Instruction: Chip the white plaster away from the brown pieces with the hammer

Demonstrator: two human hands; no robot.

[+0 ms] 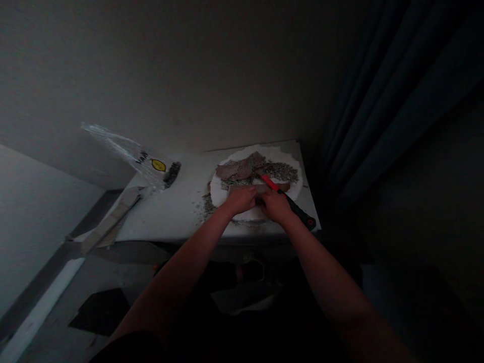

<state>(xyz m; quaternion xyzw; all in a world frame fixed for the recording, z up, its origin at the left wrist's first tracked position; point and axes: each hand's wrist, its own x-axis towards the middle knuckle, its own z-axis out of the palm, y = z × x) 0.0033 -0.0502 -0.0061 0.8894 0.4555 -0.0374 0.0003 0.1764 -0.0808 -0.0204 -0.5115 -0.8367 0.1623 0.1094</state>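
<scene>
My left hand (242, 199) is closed on the left part of a flat brown strip (282, 187), its fingers curled over the near edge. Close beside it, my right hand (275, 205) is closed at the same strip, fingertips partly hidden. Under both hands lies a white, roughly round slab or sheet (298, 171) with an uneven edge. A tool with a red and dark green handle (298, 213) lies slantwise by my right hand; its working end is hidden. Beyond the hands are a rough brown piece (236, 169) and grey crumbs (282, 172).
The pale tabletop (151, 222) has crumbs scattered left of the slab. A clear plastic bag (147, 164) with a yellow label and dark contents stands at the back left. Cardboard (109, 222) leans at the left edge. A dark curtain (363, 131) hangs at right.
</scene>
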